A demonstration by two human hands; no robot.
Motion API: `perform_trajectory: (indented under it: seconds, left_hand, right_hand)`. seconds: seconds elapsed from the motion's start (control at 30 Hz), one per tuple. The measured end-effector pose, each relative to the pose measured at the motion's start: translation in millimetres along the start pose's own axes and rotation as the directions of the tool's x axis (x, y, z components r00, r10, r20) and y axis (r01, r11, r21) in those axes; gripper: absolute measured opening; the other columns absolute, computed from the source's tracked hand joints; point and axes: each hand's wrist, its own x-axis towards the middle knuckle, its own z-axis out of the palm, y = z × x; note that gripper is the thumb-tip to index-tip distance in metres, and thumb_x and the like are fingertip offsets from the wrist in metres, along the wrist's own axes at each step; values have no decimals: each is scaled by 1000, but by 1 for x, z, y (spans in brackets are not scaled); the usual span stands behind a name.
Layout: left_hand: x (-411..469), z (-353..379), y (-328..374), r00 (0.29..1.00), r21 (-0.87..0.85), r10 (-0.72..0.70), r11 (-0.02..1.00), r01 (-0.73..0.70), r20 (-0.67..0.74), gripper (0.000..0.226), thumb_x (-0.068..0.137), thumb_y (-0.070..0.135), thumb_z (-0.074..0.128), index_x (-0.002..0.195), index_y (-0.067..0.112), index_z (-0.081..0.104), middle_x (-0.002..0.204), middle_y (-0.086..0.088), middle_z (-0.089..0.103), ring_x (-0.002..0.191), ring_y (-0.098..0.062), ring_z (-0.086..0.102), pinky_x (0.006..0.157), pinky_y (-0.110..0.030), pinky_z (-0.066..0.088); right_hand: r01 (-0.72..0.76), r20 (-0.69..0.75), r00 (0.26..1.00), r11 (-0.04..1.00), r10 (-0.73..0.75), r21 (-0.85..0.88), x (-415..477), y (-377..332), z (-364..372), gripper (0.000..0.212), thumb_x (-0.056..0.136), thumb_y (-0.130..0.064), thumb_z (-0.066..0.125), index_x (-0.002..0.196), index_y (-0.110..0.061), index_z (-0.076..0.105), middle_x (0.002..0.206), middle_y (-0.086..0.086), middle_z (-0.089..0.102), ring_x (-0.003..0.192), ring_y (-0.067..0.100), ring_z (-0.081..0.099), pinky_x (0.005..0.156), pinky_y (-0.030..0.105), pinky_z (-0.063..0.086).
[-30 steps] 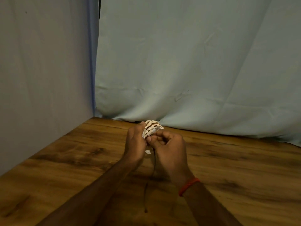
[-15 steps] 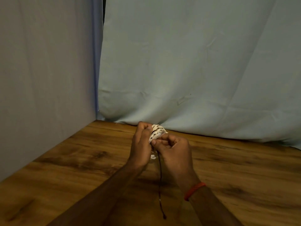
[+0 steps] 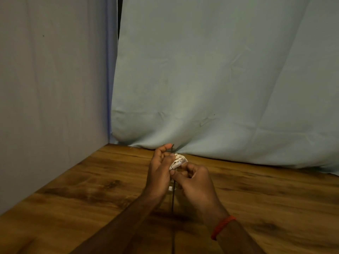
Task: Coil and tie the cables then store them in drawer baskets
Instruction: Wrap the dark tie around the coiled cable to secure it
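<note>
Both hands are raised just above the wood-grain brown table [image 3: 91, 189], close to its far edge.

Small coiled white cable [image 3: 177, 160]: sits between the two hands, clear of the table top. Only its top loops and a ribbed plug end show past the fingers.

Left hand [image 3: 160, 173]: fingers curled round the near side of the coil, thumb laid on top, forefinger lifted.

Right hand [image 3: 197, 184]: fingers bent in, thumb and forefinger pinching at the coil's lower edge. A red thread wristband [image 3: 222, 226] sits on that wrist.

Thin dark cord [image 3: 173, 202]: one end sticks up beside the left forefinger. The rest drops between the wrists to the bottom of the view. Cannot tell which fingers grip it.

A small white end [image 3: 170, 189] hangs under the hands.

Behind: pale blue cloth backdrop [image 3: 220, 79]. To the left: grey-lilac cloth wall [image 3: 51, 88].
</note>
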Motion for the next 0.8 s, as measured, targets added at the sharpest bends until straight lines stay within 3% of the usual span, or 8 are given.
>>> perform_trajectory:
  seconds: [0.13,0.3,0.43,0.53,0.67,0.8]
  left_hand:
    - [0,1,0,1000,-24,-11,1000,11,-4,27,98,-2,52,119,13,59,85,-3,66,76,-13,67,67,-27,55]
    - [0,2,-1,997,-76,-70,995,67,-31,20,97,0,53,109,12,64,82,-3,71,73,-13,68,64,-25,56]
    - [1,0,-4,995,-54,-94,994,92,-36,18,98,3,52,102,10,68,81,-2,73,76,-16,68,65,-25,55]
    - [0,2,-3,992,-92,-123,989,120,-35,20,99,7,50,105,7,69,88,-6,74,79,-17,70,69,-27,56]
    - [1,3,-4,989,-100,-129,988,121,-76,26,103,12,45,103,5,70,90,-4,76,81,-14,71,69,-23,57]
    - [1,3,-3,990,-73,-118,991,112,-75,18,102,11,48,100,6,65,79,-5,71,72,-15,67,63,-26,54]
  right_hand:
    - [9,11,1000,999,-8,-38,0,1,-2,3,88,-9,74,86,-11,76,56,-8,67,50,-4,58,51,14,42]
    - [-4,-15,1000,998,4,-59,0,0,-3,3,84,-7,77,83,-9,77,71,1,76,68,12,73,64,25,54]
    - [44,-40,998,982,-52,-185,-1,-1,-6,5,79,-13,83,78,-15,78,69,-4,76,69,10,73,66,29,59]
    - [103,-61,990,936,-131,-336,-2,-3,-7,6,75,-20,85,74,-21,79,66,-11,73,64,1,69,61,21,54]
    - [131,-53,985,917,-163,-377,-5,-5,-8,6,74,-23,85,73,-24,79,64,-14,71,61,-3,64,56,13,45]
    - [138,-45,984,903,-171,-407,-7,-7,-7,4,75,-25,81,78,-23,80,65,-13,71,61,-2,64,56,17,47]
